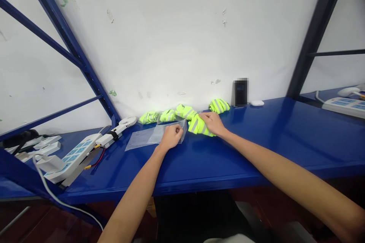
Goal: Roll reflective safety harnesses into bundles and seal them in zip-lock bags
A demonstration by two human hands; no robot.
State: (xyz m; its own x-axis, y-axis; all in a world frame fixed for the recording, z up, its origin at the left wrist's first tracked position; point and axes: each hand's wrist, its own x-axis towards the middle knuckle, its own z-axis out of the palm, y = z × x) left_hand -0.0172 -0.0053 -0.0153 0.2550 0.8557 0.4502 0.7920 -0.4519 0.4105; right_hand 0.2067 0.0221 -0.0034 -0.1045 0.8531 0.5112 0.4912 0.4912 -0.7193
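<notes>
My right hand (213,122) is closed on a folded neon-yellow bundle with grey reflective stripes, which looks like a safety vest (200,126). To its left, my left hand (172,136) is curled with its fingers closed at a clear plastic bag (183,126); the fingertips are partly hidden. Another flat clear bag (139,139) lies on the table to the left of that hand. Behind my hands, more rolled yellow bundles (167,115) sit in a row near the wall. A separate rolled bundle (219,105) lies just beyond my right hand.
The blue table (256,136) runs along a white wall. At the left are a white power strip (76,155), a small white fan (127,121) and a red-and-black cable (98,158). A dark upright device (240,93) and a white case (257,103) stand at the back right.
</notes>
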